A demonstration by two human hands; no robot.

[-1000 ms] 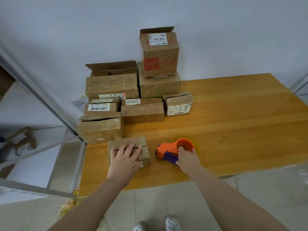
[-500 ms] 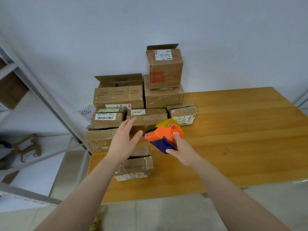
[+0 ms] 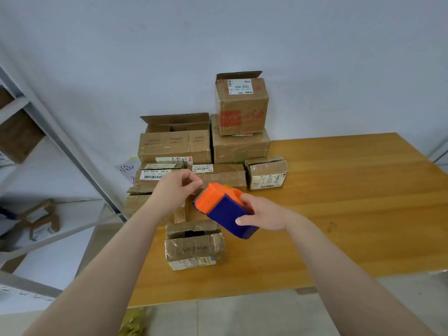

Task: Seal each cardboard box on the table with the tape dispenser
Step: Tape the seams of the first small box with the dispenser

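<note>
Our right hand [image 3: 264, 215] grips the dispenser [image 3: 225, 209] above the table [image 3: 339, 202], left hand [image 3: 175, 190] curled at its nose, pinching tape or not we cannot tell, box [image 3: 194, 248] below gaping, dark inside, stacked boxes [image 3: 174, 146] behind, wall [image 3: 315, 57], shelf [image 3: 60, 146] left.

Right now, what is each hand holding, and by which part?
The right hand grips the dispenser by its blue body. The left hand has its fingers pinched beside the orange front; whether they hold tape cannot be told.
</note>
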